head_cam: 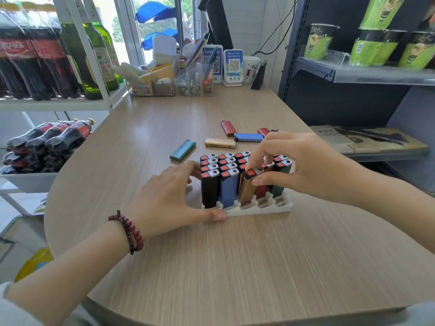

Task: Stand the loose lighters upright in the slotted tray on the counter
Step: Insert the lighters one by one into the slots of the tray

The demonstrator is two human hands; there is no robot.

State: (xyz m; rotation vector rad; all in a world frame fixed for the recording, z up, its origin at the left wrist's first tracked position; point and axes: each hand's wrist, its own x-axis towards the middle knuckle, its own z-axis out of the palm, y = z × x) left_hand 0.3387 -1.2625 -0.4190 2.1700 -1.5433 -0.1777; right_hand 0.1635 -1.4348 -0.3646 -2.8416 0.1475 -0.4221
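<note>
So left hand grips the tray corner, probably so it won't slide on the counter, while right hand pinches a tilted gold lighter into a front-row slot.

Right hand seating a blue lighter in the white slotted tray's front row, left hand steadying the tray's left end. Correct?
The head view shows the right hand pinching a gold-brown metallic lighter, not a blue one, in the front row of the white slotted tray; the left hand steadies its left end.
</note>
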